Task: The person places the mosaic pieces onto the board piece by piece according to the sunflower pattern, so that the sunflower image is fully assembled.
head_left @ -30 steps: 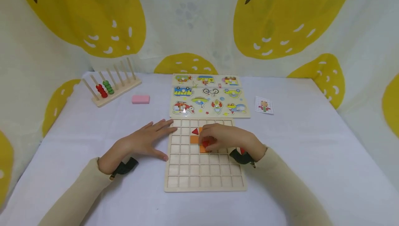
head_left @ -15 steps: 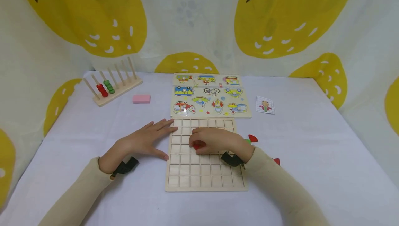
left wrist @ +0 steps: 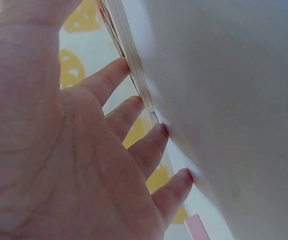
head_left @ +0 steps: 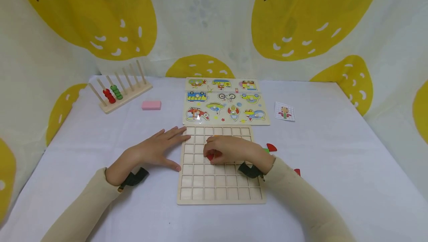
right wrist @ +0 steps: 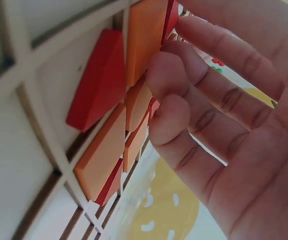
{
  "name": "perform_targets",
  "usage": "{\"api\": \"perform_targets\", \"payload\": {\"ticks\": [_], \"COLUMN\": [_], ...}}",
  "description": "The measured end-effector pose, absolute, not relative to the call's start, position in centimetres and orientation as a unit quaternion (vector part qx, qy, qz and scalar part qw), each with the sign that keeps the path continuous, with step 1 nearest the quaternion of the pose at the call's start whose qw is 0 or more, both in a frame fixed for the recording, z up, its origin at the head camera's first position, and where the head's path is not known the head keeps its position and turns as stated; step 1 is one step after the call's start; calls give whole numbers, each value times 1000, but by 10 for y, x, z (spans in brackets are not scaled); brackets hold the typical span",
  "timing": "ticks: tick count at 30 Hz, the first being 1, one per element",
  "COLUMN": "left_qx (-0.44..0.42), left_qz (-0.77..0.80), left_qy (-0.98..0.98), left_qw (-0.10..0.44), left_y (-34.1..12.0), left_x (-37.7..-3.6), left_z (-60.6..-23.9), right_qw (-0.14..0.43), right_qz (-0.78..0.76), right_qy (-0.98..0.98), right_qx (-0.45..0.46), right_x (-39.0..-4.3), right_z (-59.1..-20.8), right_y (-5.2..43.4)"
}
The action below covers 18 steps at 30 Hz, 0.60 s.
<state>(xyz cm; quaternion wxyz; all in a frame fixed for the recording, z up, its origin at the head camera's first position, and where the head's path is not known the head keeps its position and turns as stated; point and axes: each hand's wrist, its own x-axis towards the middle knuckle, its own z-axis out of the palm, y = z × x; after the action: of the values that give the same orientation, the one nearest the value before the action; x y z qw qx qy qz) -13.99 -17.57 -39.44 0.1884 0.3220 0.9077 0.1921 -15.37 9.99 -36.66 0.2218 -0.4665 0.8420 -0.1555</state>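
Right hand [head_left: 234, 149] fingers curled, touching red piece [head_left: 210, 157]; left hand [head_left: 152, 151] flat beside grid board [head_left: 220, 193].

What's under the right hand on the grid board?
Under the right hand, red and orange pieces sit in cells of the grid board. The head view shows just a red sliver; how many pieces is hidden.

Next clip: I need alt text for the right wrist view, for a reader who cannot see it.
Close-up of the right hand, its curled fingertips touching orange tiles set in the cells of a wooden grid board. A red piece sits tilted in the neighbouring cell, not flat. Yellow-patterned cloth shows blurred behind.
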Motion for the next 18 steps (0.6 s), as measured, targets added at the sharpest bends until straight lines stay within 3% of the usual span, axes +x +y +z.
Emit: {"api": "perform_targets", "payload": {"ticks": [18], "left_qx": [318], "left_qz": [191], "left_qy": [909], "left_qw": [188], "left_y": [-175], "left_x": [-139], "left_z": [-394], "right_qw": [195], "right_qz": [-191], "right_qy": [865], "right_qx": [-422], "right_x": [-142], "right_z": [-359], "right_y": [149]}}
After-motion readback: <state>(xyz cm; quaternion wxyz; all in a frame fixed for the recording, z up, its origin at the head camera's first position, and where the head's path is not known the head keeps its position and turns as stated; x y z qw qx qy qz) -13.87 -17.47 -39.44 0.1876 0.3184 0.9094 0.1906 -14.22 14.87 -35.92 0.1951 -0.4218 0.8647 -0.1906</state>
